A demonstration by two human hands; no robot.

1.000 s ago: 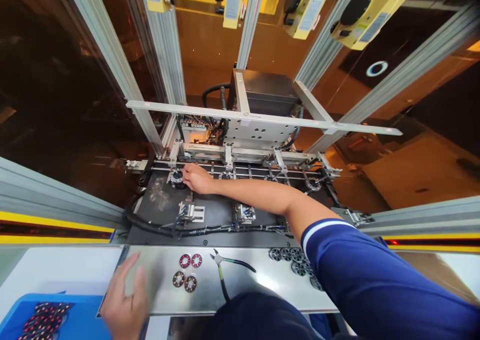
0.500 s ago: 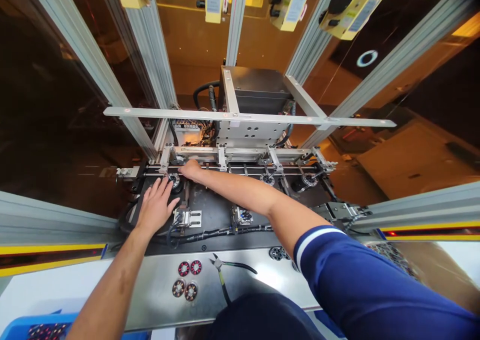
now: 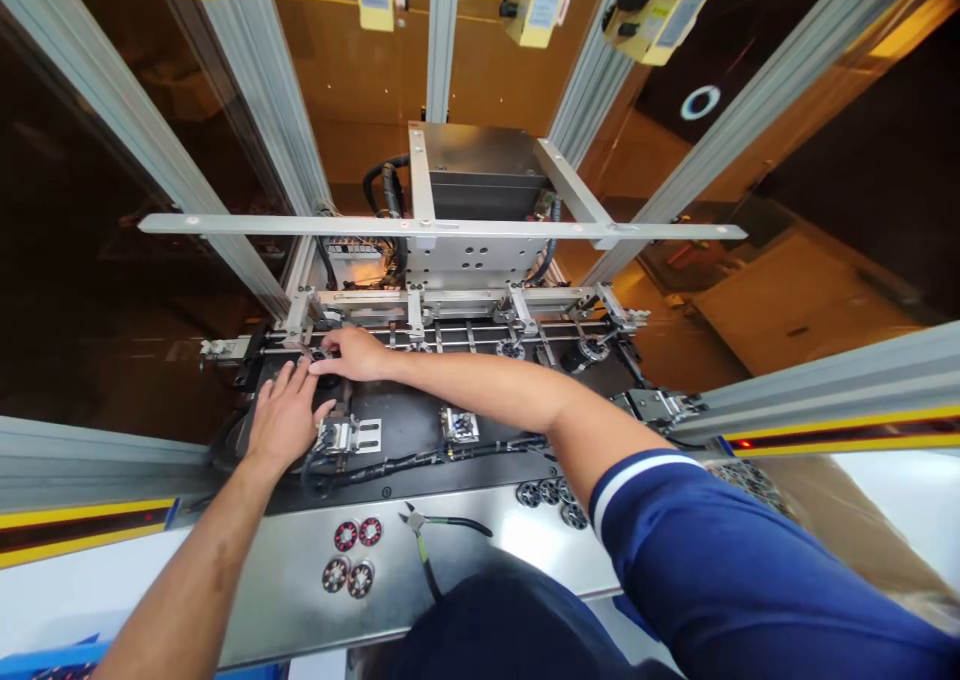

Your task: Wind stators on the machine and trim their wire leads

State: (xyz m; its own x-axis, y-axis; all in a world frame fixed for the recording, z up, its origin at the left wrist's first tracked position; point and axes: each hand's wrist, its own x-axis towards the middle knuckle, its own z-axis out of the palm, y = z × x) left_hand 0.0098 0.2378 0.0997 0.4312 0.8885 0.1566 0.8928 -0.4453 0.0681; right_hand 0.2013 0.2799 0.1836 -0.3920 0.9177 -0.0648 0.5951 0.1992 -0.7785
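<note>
My left hand rests with spread fingers at the left end of the machine's dark bed, its fingertips beside a round fixture. Over that same fixture is my right hand, thumb and fingers bent down around its top. Whatever may lie between the right fingertips is too small and hidden to name. Two more round fixtures hold ringed metal parts farther right, one near the middle and one at the right.
On the steel ledge lie several round coil parts, cutters and several dark ringed parts. A metal bar crosses above the bed. Blue bins stand at lower left. Yellow-edged posts flank both sides.
My right hand has moved left and down, from behind the fixture onto its top. The left hand stays beside it. The camera view has shifted, so more dark parts show on the ledge.
</note>
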